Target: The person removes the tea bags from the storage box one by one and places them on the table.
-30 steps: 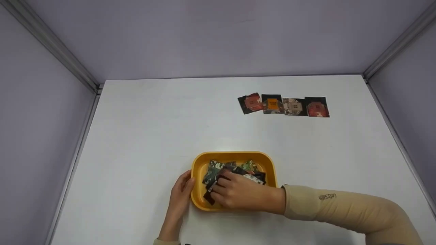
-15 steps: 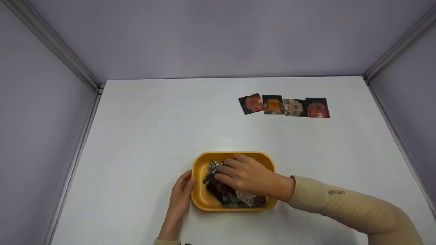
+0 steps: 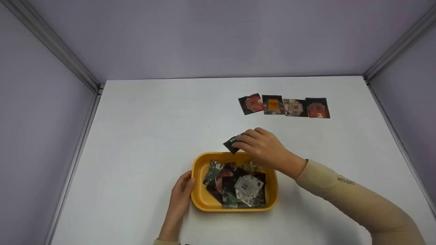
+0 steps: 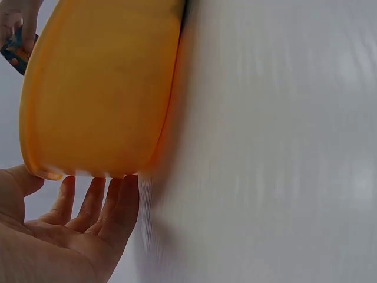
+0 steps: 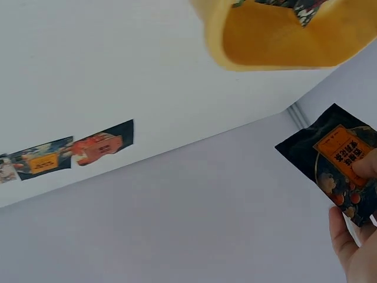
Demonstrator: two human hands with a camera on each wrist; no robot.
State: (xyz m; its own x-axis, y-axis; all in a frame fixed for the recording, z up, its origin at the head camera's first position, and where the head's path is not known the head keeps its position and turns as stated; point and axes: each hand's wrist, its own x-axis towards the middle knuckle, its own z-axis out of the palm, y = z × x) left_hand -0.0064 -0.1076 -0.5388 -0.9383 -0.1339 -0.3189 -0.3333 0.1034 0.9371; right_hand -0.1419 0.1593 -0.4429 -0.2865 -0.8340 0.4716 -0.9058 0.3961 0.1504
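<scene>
- Your right hand (image 3: 260, 146) pinches a dark packet (image 3: 231, 144); the right wrist view shows your thumb on its printed face, beside an orange label (image 5: 340, 150), with fingers behind it.
- That packet is off the surface, over the tray's far rim, roughly midway between the left and right edges of the desk (image 3: 143, 136) and well apart from its far edge.
- Your left hand (image 3: 180, 190) lies at the left end of the yellow tray (image 3: 235, 209), fingers fairly straight against the outer wall and thumb at the rim; it grips no packet.
- Expect the packet to be very light and thin, probably soft foil or film that bends under your thumb; its face may be slippery, so press flat rather than hard.
- Hold it near one border, as you do now, leaving the opposite corner free; squeezing the middle would likely crease it or crush whatever is inside.
- The loose packets (image 3: 247, 187) overlap in the tray, so they may slide together; a raised corner should be the easiest place to take hold.
- The four packets (image 3: 273, 104) lie flat in a row near the desk's far edge, towards its far right corner; a light brush could shift them.
</scene>
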